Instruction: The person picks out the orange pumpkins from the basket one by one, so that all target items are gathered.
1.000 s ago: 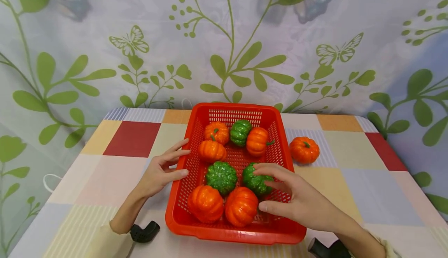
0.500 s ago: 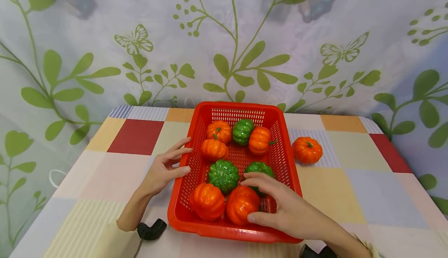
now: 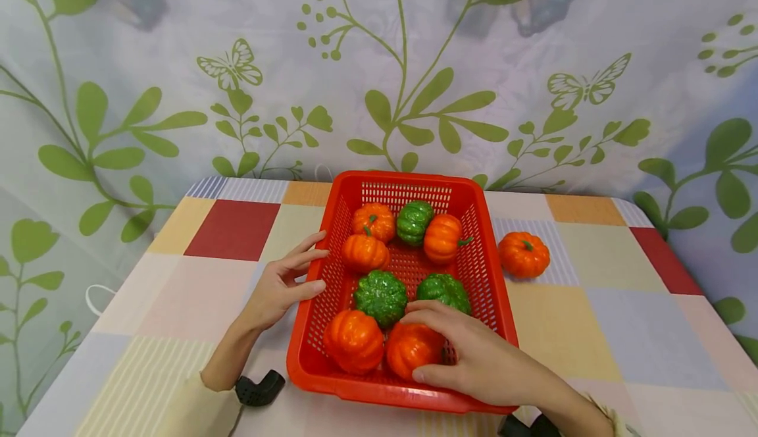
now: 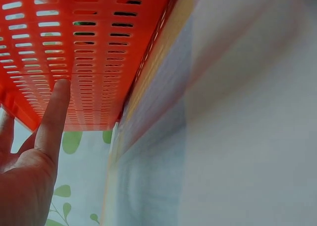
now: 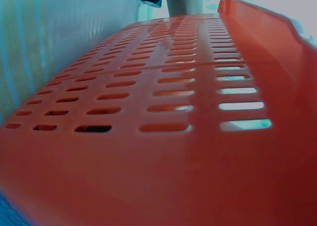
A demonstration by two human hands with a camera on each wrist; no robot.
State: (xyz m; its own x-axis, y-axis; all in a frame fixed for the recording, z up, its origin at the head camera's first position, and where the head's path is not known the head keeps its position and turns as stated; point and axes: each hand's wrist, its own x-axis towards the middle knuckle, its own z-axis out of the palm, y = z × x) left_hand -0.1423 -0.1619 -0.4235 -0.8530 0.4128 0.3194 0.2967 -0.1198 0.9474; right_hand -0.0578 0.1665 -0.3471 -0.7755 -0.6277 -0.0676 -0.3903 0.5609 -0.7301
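A red plastic basket [image 3: 379, 394] with slotted walls holds several small toy pumpkins. My right hand [image 3: 474, 355] reaches over its near right corner, with thumb and fingers round an orange pumpkin [image 3: 411, 350] at the front. Left of that pumpkin sits another orange pumpkin [image 3: 353, 341]; behind are two bumpy green pumpkins [image 3: 381, 297]. At the basket's left wall, my left hand [image 3: 275, 292] has its fingers extended against the outside. In the left wrist view, one finger [image 4: 55, 112] lies along the slotted wall. The right wrist view shows the basket's outer wall [image 5: 148, 166], no fingers.
Another orange pumpkin [image 3: 524, 255] lies on the patchwork tablecloth [image 3: 622, 332], right of the basket. Farther back inside the basket are several orange pumpkins and a green pumpkin [image 3: 414, 222]. A leaf-patterned curtain [image 3: 331, 81] hangs behind the table. Black devices [image 3: 260, 388] sit at the wrists.
My right hand has moved left and down from over the right green pumpkin to the front orange pumpkin, its fingers drawing in round it. My left hand stays at the basket's side.
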